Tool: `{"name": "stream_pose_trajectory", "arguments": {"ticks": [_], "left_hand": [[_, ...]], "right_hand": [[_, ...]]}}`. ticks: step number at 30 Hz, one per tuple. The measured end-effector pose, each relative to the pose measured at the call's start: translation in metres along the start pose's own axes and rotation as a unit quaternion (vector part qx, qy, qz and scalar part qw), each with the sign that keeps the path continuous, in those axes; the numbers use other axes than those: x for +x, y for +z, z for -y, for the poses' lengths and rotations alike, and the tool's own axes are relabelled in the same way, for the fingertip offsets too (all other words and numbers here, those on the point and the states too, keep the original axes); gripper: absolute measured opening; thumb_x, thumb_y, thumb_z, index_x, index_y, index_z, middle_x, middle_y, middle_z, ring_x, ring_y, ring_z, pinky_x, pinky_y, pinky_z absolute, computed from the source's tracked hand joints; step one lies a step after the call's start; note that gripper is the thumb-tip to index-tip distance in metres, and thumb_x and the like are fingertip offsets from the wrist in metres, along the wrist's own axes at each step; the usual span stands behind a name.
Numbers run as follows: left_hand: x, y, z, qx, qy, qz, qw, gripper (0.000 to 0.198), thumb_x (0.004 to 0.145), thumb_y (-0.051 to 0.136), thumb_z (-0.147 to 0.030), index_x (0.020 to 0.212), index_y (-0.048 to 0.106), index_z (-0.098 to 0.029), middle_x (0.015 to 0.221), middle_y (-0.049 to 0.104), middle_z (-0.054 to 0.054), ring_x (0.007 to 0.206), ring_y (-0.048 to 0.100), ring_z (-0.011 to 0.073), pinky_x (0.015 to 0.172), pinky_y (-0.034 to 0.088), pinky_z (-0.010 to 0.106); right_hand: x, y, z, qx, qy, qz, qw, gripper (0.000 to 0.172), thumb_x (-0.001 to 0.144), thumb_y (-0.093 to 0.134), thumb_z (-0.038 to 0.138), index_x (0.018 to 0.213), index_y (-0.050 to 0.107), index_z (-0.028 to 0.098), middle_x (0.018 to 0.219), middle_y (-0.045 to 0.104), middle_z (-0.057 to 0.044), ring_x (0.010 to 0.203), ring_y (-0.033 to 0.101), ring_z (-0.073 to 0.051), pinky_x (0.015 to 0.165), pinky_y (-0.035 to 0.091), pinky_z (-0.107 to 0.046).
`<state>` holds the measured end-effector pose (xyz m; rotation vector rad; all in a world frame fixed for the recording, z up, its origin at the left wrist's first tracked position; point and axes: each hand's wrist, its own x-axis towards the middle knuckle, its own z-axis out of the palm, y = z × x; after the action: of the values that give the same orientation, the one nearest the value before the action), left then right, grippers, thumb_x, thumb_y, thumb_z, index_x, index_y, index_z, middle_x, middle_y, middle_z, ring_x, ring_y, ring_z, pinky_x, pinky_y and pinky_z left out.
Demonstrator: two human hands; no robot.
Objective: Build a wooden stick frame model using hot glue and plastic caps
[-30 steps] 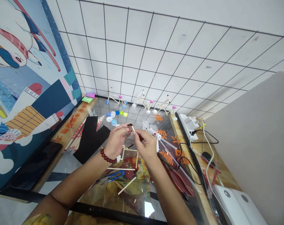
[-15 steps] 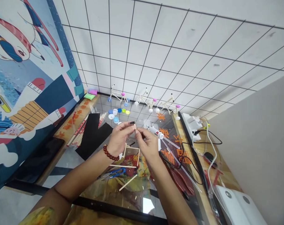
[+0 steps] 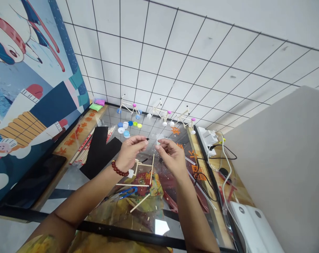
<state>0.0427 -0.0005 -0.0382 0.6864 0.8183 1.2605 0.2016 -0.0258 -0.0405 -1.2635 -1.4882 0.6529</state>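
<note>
Left hand [image 3: 130, 153] fingertips pinched together, contents too small to tell. Right hand [image 3: 172, 156] just right, grip unclear. Stick frame [image 3: 151, 170] below, scissors [image 3: 128, 192] nearer.

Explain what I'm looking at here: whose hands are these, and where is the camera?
There is no machine: these are a person's two bare hands, filmed by one camera worn on the head, looking down. The left hand, with a bead bracelet, pinches a thin stick; whether the right hand holds anything is unclear. Below them on the glass table lie a stick frame, blue scissors and coloured caps. Three stick models stand by the tiled wall.
</note>
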Motion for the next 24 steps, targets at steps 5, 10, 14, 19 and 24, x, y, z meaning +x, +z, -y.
{"name": "stream_pose_trajectory", "arguments": {"ticks": [5,10,14,19,24], "left_hand": [[-0.001,-0.003,0.003,0.107,0.009,0.059,0.992,0.013,0.064,0.077,-0.020,0.076,0.076,-0.015,0.064,0.064,0.002,0.050,0.047,0.0068,0.048,0.038,0.020],[-0.003,-0.002,0.005,0.153,0.040,0.093,0.983,0.015,0.062,0.077,-0.016,0.077,0.077,-0.016,0.072,0.069,0.005,0.059,0.056,0.0112,0.052,0.042,0.021],[-0.004,-0.002,0.006,0.170,0.052,0.089,0.980,0.023,0.057,0.080,-0.014,0.079,0.076,-0.016,0.069,0.067,0.003,0.062,0.059,0.0127,0.058,0.046,0.023],[-0.006,0.002,0.009,0.083,0.048,0.058,0.994,0.043,0.053,0.084,-0.013,0.094,0.073,-0.019,0.078,0.068,0.002,0.065,0.059,0.0108,0.062,0.047,0.022],[-0.010,0.007,0.017,0.005,-0.038,0.065,0.997,0.022,0.060,0.083,-0.027,0.076,0.074,-0.015,0.073,0.066,0.003,0.066,0.059,0.0103,0.059,0.046,0.021]], "right_hand": [[-0.005,-0.003,-0.004,-0.006,-0.034,0.043,0.998,0.028,0.080,0.065,0.025,0.107,0.063,0.019,0.084,0.065,-0.003,0.070,0.057,-0.012,0.067,0.050,-0.027],[-0.013,-0.001,-0.013,-0.005,-0.024,0.047,0.999,0.025,0.082,0.063,0.025,0.106,0.064,0.019,0.084,0.066,-0.003,0.073,0.060,-0.014,0.070,0.052,-0.029],[-0.014,-0.003,-0.016,-0.014,-0.019,0.050,0.998,0.018,0.082,0.063,0.027,0.098,0.067,0.018,0.084,0.067,-0.004,0.072,0.060,-0.014,0.069,0.051,-0.029],[-0.013,0.003,-0.015,0.052,0.017,0.002,0.998,0.013,0.080,0.065,0.030,0.085,0.067,0.019,0.072,0.063,0.000,0.065,0.057,-0.012,0.062,0.047,-0.025],[-0.014,0.014,-0.011,0.163,0.075,-0.010,0.984,0.016,0.077,0.068,0.034,0.083,0.064,0.019,0.067,0.061,0.002,0.060,0.056,-0.012,0.058,0.047,-0.024]]}}
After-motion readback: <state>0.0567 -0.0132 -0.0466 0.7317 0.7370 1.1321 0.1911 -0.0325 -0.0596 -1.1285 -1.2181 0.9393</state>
